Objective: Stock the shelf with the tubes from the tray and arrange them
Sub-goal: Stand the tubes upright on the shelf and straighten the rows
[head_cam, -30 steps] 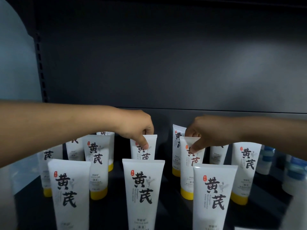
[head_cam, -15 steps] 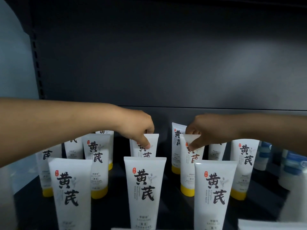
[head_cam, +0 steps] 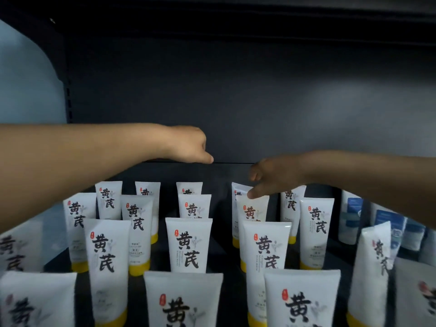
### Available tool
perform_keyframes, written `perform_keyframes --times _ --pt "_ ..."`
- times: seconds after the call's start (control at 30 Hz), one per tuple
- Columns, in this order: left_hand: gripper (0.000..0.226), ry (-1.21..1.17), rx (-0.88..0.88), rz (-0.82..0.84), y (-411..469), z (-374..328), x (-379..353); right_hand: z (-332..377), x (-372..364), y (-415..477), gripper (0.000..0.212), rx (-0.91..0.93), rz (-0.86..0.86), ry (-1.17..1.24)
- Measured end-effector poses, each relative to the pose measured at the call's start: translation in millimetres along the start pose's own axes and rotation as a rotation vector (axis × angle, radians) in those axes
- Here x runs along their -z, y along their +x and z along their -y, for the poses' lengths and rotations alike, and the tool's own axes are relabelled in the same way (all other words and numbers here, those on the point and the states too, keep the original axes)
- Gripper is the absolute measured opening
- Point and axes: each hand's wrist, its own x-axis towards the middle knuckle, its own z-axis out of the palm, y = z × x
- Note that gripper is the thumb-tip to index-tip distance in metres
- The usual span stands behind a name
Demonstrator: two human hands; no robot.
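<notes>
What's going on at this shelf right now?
A person is arranging white tubes with yellow caps, standing in rows on a dark shelf. The left hand hovers above the back rows, curled and holding nothing. The right hand touches the top edge of one tube toward the back. Blue-labelled packs stand at the right.

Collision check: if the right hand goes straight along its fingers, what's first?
Right hand points down-left; first is the crimped top of the white tube directly under its fingertip, possibly touching; depth unclear.

We note white tubes (head_cam: 188, 245) with black characters (head_cam: 190, 259), small red seals (head_cam: 177, 233), yellow caps (head_cam: 139, 267); dark grey shelf (head_cam: 236, 102); blue-and-white packs (head_cam: 351, 215)
</notes>
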Motion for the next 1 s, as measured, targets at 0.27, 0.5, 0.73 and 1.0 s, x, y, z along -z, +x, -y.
perform_keyframes --times 0.27,0.5,0.73,1.0 --pt "0.041 0.002 0.085 0.034 -3.5 4.1 7.9 -14.3 -1.3 4.2 0.067 0.016 0.036 -0.018" --pt "0.030 -0.032 0.085 0.053 22.7 16.1 -5.9 -16.4 -0.8 35.9 0.061 -0.004 0.022 -0.059" --pt "0.041 0.056 0.035 0.133 47.6 31.1 -45.8 -19.6 -1.5 80.2 0.042 -0.034 -0.046 -0.058" --pt "0.046 0.026 -0.063 0.167 57.1 23.2 -67.0 -23.5 -13.6 99.5 0.043 0.021 -0.035 0.009"
